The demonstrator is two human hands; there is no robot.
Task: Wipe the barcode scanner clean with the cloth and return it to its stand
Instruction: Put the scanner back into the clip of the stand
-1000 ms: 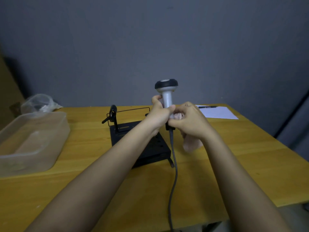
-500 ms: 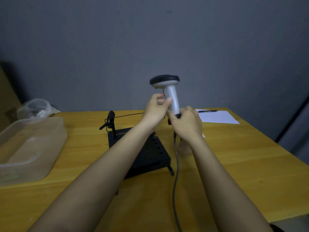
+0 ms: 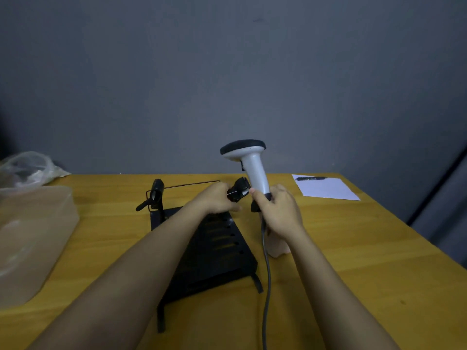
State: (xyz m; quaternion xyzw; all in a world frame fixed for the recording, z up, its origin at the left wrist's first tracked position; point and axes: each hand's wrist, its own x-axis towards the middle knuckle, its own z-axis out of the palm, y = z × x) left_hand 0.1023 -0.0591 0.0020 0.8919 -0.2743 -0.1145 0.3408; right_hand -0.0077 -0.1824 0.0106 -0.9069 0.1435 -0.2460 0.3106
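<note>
The barcode scanner (image 3: 254, 168), pale grey with a black head, stands nearly upright above the table, its head leaning left. My right hand (image 3: 280, 213) is closed around the bottom of its handle. A pale cloth (image 3: 278, 248) hangs below that hand, and the grey cable (image 3: 266, 279) drops towards me. My left hand (image 3: 214, 202) grips the black cradle (image 3: 238, 192) of the stand, just left of the scanner handle. The stand's black slotted base (image 3: 225, 251) lies on the wooden table under my left forearm.
A second black clip (image 3: 155, 195) rises at the stand's far left corner. A clear plastic tub (image 3: 32, 236) and a crumpled plastic bag (image 3: 27, 168) sit at the left. White paper (image 3: 328, 192) with a pen (image 3: 310, 178) lies far right, near the table's right edge.
My left hand let go of the scanner handle and dropped onto the stand's black cradle. The scanner came down a little, and only my right hand holds it.
</note>
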